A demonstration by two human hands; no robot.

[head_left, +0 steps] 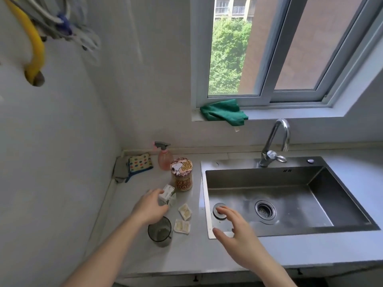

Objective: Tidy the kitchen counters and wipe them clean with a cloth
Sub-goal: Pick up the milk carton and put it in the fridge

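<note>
Two wrappers beside glass | jar behind carton

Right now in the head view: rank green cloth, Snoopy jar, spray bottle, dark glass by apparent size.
1. green cloth
2. Snoopy jar
3. dark glass and spray bottle: look alike; the glass is nearer the camera, so unranked.

The left hand hid part of the small carton. The yellow hose ran off the top edge. The carton's print was too small to read.
</note>
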